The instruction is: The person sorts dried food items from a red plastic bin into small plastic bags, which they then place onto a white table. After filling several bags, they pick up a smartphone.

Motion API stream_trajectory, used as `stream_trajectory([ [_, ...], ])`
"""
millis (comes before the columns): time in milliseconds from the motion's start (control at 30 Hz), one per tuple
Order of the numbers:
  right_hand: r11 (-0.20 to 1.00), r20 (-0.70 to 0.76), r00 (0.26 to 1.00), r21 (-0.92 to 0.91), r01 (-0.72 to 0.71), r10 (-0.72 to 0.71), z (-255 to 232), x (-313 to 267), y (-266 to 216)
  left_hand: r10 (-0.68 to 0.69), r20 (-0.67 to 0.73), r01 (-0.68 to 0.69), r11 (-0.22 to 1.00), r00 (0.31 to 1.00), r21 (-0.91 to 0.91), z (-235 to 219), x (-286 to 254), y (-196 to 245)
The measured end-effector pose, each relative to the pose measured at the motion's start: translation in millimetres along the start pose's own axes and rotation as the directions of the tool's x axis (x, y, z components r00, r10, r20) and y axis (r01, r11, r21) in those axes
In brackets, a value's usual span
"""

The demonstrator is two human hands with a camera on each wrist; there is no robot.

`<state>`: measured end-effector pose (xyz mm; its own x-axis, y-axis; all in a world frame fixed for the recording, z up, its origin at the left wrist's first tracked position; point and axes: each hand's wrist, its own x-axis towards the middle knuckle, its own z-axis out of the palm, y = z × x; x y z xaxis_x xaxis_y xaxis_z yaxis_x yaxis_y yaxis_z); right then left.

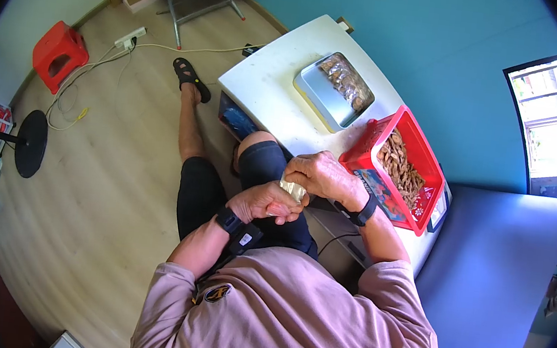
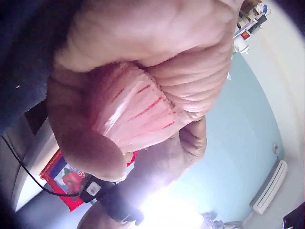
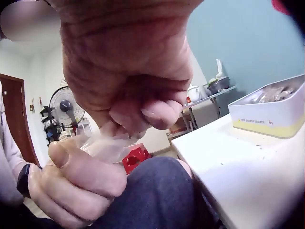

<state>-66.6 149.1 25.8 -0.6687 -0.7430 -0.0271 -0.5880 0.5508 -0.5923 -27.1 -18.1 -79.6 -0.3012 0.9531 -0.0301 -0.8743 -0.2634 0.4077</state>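
A small clear plastic bag with red stripes [image 2: 138,109] sits in my left hand [image 1: 258,201], whose fingers curl round its body. Over the knee, my right hand [image 1: 326,175] pinches the bag's pale upper end with bent fingers, close beside the left. The right wrist view shows the film [image 3: 107,148] stretching between both hands; what is inside the bag is hidden by the fingers. To the right stands a red plastic basket [image 1: 439,165] holding many brown dried pieces [image 1: 399,167]. Beyond it lies an open metal tin [image 1: 321,104] with clear-wrapped brown packets [image 1: 345,80].
The basket and tin stand on a white table [image 1: 263,69] against the blue wall. A blue padded seat [image 1: 486,280] is at the right. On the floor at left are a red stool [image 1: 58,56], a power strip [image 1: 130,37] with cables, and a round black stand base [image 1: 31,144].
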Motion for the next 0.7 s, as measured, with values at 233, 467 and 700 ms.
stream_trajectory([
  [233,0.997,0.161,0.985,-0.029,-0.066,0.069,-19.2,7.5,2.0,0.095,-0.092,-0.086,0.991,0.991,0.102,9.3,9.7,3.9],
  [467,0.947,0.196,0.969,-0.309,-0.085,0.151,-100.6,23.7,3.8,0.204,0.041,-0.206,0.976,0.978,0.067,-6.3,24.3,8.5],
  [700,0.803,-0.035,0.901,-0.44,-0.402,0.431,-178.7,53.8,93.1,0.191,-0.166,-0.219,0.96,0.968,-0.172,-0.5,15.9,29.4],
])
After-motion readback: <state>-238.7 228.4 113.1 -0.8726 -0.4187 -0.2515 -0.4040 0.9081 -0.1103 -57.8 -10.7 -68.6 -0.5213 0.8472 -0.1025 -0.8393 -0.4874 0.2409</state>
